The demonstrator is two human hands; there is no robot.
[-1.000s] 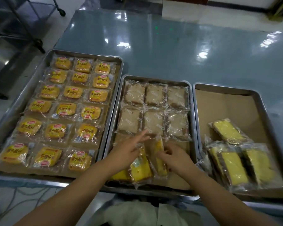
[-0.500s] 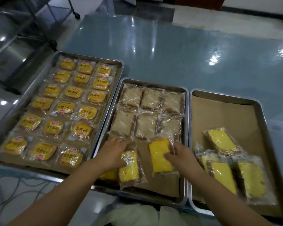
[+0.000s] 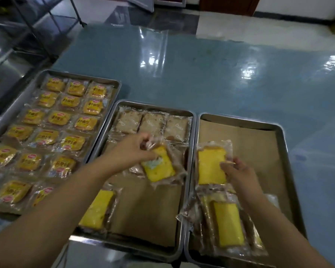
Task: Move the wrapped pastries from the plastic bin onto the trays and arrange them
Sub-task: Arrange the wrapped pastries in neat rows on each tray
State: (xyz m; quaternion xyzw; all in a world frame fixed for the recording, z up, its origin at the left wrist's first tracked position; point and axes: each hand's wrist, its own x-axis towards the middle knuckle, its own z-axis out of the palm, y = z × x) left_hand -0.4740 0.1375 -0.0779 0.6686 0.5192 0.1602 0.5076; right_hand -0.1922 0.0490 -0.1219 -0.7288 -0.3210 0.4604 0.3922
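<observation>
The left tray [image 3: 81, 76] runs off the left edge; print on its wrappers [image 3: 58, 118] is unreadable.

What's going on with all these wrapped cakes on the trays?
A person is arranging wrapped pastries on three metal trays. The left hand pinches the wrapper of a yellow cake slice over the middle tray, which has pale brown pastries at the back. The right hand holds another yellow slice over the right tray, where more slices lie near the front. The left tray is full of yellow-labelled buns.
</observation>
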